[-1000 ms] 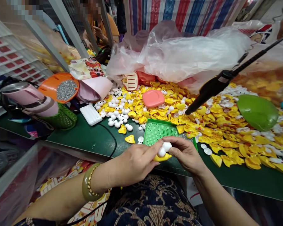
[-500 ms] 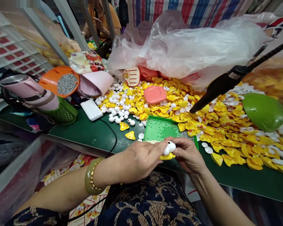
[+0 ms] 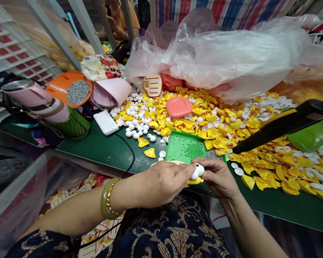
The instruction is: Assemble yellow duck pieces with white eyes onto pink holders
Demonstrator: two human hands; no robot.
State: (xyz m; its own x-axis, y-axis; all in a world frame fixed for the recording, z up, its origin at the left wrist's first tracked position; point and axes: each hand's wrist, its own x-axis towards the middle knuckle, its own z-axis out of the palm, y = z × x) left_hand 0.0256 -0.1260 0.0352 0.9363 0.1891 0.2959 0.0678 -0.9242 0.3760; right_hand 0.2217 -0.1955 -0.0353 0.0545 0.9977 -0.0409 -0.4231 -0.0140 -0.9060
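My left hand (image 3: 161,184) is closed around a small plastic toy piece. White bulging eyes (image 3: 197,171) with a black pupil and a yellow beak-like part (image 3: 195,180) stick out between my two hands. The fingertips of my right hand (image 3: 220,177) pinch this piece from the right side. A cream-coloured edge shows behind my left hand; most of the piece is hidden by my fingers. Just beyond the hands lies a green perforated tray (image 3: 187,147) with small screws (image 3: 212,154) in its right corner. To the right hangs a black electric screwdriver (image 3: 274,125), its tip low over the yellow parts.
Yellow beak parts (image 3: 266,168) and white eye parts (image 3: 140,125) heap over the green table (image 3: 107,150). A coral lid-like piece (image 3: 179,106), an orange dish of screws (image 3: 79,92), a white power bank-like box (image 3: 105,123), a pink tumbler (image 3: 40,98) and plastic bags (image 3: 231,53) stand around.
The screwdriver has swung right and lies flatter, now partly covering the green bowl-like piece. Both hands keep the toy piece, slightly further right in view as the view shifts a little.
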